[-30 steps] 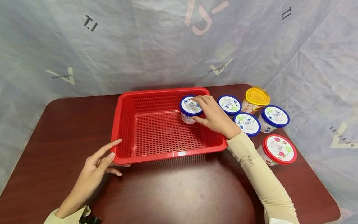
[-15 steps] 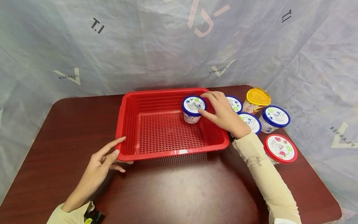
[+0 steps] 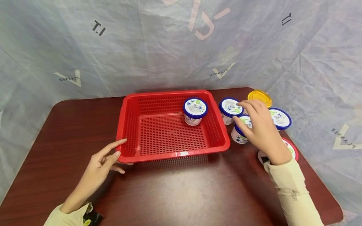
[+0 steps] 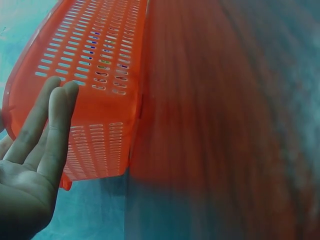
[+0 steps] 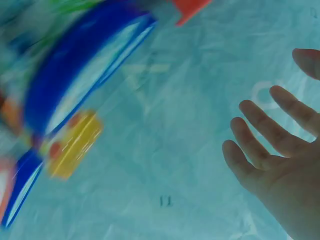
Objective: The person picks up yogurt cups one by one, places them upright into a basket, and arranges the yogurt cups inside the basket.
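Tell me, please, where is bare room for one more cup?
Bare: inside the basket, left of its only cup; the table left of the basket, beyond the left hand, and in front of the basket, between the sleeves. Crowded: right of the basket; five cups stand near the right hand.

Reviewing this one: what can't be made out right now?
Head view: the red-lidded tub, partly behind the right hand and wrist; the body of the yellow-lidded tub, mostly behind that hand.
Left wrist view: coloured shapes behind the slotted red basket, too broken up to identify.
Right wrist view: the nearest blue-lidded tub, blurred and cut off by the edge.
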Demonstrator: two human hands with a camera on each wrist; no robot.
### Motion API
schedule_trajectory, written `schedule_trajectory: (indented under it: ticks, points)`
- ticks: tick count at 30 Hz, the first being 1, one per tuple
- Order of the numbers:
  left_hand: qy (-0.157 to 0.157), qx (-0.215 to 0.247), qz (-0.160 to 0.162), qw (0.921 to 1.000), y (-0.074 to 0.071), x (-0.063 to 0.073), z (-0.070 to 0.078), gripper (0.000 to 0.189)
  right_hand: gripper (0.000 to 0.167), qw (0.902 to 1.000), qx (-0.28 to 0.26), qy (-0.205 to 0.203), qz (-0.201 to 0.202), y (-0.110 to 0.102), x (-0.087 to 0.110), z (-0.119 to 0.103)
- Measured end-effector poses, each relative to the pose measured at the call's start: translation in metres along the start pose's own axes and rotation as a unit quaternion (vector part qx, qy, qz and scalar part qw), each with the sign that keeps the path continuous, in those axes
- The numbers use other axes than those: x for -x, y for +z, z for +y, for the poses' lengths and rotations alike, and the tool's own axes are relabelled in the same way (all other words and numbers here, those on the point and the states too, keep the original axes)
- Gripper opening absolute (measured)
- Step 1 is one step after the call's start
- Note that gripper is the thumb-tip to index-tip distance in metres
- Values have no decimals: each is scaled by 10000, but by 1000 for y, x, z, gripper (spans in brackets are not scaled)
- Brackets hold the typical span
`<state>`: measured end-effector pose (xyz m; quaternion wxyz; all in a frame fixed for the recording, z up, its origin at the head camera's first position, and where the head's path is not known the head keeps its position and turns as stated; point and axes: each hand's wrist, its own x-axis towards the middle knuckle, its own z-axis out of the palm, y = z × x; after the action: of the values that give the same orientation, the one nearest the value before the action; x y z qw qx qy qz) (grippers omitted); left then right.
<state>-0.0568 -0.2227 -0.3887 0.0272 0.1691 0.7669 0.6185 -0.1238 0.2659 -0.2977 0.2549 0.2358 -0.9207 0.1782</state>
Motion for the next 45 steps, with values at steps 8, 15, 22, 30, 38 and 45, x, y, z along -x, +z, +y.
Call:
schedule_trajectory:
  ticks: [8,15,22,30,38,45]
  points:
    - [2,-46,-35,10000,-1,0,-1,43,54,9966,438,672,-208,-18,54,6]
    - [27,-91,-67,9999,-1,0,-2,44,61,9904,484,1232,-400,-17,86,14]
    - [97,-62,-125,9999,-1,-1,0,44,63,9849,600,1589,-345,-22,98,17]
    - [46,-30,-122,9999,1,-1,-1,44,66,9826,756,1673,-299,-24,104,24]
    - [130,-4,-164,9998,-1,-1,-1,44,72,9735,794,2090,-479,-23,110,31]
    - [209,58,-233,9995,0,0,0,44,75,9677,762,2309,-670,-22,118,38]
